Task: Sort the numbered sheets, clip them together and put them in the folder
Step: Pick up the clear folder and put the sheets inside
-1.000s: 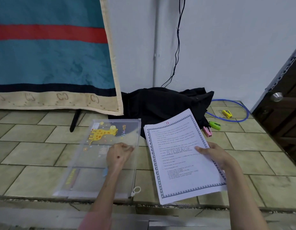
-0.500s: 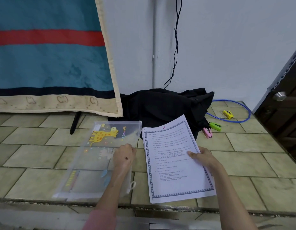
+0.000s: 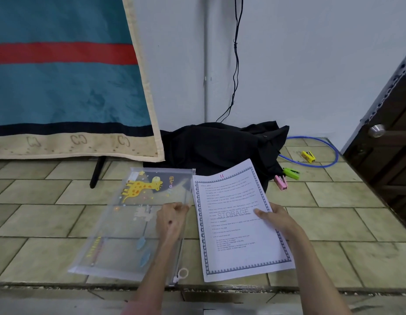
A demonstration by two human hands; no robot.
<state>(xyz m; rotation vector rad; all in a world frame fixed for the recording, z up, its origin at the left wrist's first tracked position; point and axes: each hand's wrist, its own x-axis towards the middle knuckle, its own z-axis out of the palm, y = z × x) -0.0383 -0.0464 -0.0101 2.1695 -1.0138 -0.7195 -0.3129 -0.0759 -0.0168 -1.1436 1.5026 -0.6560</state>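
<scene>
A clear zip folder (image 3: pixel 120 226) printed with a yellow giraffe lies on the tiled counter (image 3: pixel 38 214). My left hand (image 3: pixel 171 218) pinches the folder's right, zippered edge. Its white ring pull (image 3: pixel 182 273) sits at the near corner. My right hand (image 3: pixel 276 218) holds a stack of printed sheets (image 3: pixel 238 226) by its right side, thumb on top. The top sheet bears a red "11" and the word STORAGE. The stack's left edge meets the folder's right edge.
A black cloth bundle (image 3: pixel 220 146) lies behind the sheets. Pink (image 3: pixel 280 182), green (image 3: pixel 291 173) and yellow (image 3: pixel 307 156) clips sit at the back right beside a blue cable loop (image 3: pixel 322 164). A striped blanket (image 3: pixel 61 87) hangs at the left; a dark door (image 3: pixel 388 155) stands at the right.
My right hand has brought the sheet stack leftward and turned it more upright, so its left edge now meets the folder's opening edge. My left hand keeps its hold on the folder.
</scene>
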